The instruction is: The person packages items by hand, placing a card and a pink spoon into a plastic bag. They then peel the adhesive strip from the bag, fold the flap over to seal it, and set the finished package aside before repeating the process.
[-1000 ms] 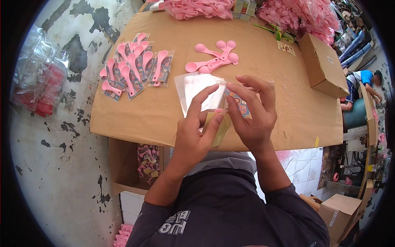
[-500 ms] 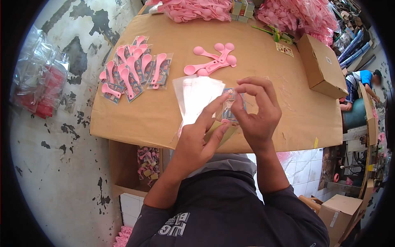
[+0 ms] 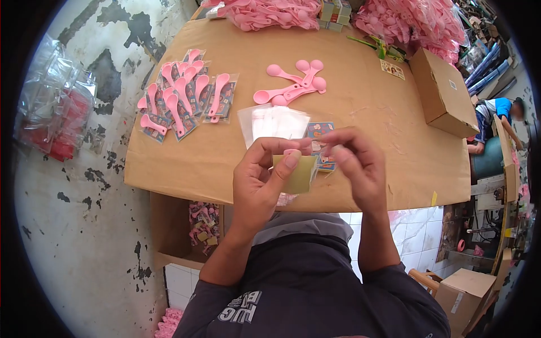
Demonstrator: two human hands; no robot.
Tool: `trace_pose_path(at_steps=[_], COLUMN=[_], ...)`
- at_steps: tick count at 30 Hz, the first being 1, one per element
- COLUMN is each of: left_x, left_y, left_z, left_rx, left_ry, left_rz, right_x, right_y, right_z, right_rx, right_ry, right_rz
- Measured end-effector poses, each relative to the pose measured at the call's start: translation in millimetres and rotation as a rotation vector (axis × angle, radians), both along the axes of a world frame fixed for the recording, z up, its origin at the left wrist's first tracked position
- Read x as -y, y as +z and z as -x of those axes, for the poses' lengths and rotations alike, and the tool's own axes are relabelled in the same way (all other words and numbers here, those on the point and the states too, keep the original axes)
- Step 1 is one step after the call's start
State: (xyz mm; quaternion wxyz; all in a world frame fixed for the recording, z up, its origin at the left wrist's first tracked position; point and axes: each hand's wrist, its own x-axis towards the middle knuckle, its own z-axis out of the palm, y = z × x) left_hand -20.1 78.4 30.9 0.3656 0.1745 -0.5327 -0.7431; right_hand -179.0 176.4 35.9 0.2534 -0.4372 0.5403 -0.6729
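My left hand (image 3: 259,177) grips a small clear packet (image 3: 301,174) with its thumb on top; a yellowish-green card back faces up, and a bit of pink shows under the thumb. My right hand (image 3: 363,166) is just to the right, fingers curved towards the packet and smeared by motion, thumb apart from them; I see nothing held in it. Behind the hands lie a stack of clear plastic bags (image 3: 276,122) and blue printed cards (image 3: 321,129). Several loose pink measuring spoons (image 3: 293,90) lie farther back.
Spoons packed with cards (image 3: 180,98) are heaped at the table's left. Bulk bags of pink spoons (image 3: 273,14), a cardboard box (image 3: 442,93) and green-handled scissors (image 3: 380,48) lie along the back and right. A co-worker (image 3: 496,115) is at far right. Thin clear strips (image 3: 389,132) lie on the table.
My left hand has turned the packet so its card back faces up more fully. My right hand's fingers have lowered and uncurled from a near pinch, uncovering the blue cards.
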Motion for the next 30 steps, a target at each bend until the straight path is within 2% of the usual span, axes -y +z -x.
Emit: trace_pose_path(at_steps=[2,4,6,13,15,19,21,24,27,30], left_x=[2.5,3.2,5.4,7.6,8.5,8.8,8.7,10.0,11.7,6.4], left_y=[-6.4,-4.7,-2.4,-3.5,-8.6,-11.3,-9.3,-5.6,-11.4,-7.7], left_z=[-0.6,-3.5,-6.5,-9.8,-10.7,-13.7,-14.7,-15.3,-16.3,-15.4], left_rx=[0.011,0.019,0.023,0.035,-0.005,-0.073,-0.064,-0.140,-0.134,0.001], left_ry=[0.071,0.070,0.064,0.000,-0.020,-0.008,-0.002,-0.017,-0.028,0.004], left_rz=[0.174,0.151,0.129,0.119,0.138,0.152,0.161,0.066,0.062,0.089], right_x=[3.2,4.2,5.2,-3.3,-4.0,-4.9,-5.1,-3.9,-7.1,-2.8], right_y=[-4.4,-6.9,-7.3,0.5,-3.0,2.4,3.4,6.8,9.4,0.5], right_z=[-4.7,-7.2,-6.7,3.6,11.0,8.9,11.0,11.6,8.5,5.9], right_rx=[-0.023,-0.045,0.086,0.119,-0.057,-0.072,-0.170,-0.243,-0.129,-0.138], right_ry=[0.047,0.089,0.085,0.109,0.177,0.175,0.188,0.205,0.235,0.175], right_rz=[-0.040,-0.079,-0.066,-0.028,0.063,0.081,0.087,0.132,0.038,-0.033])
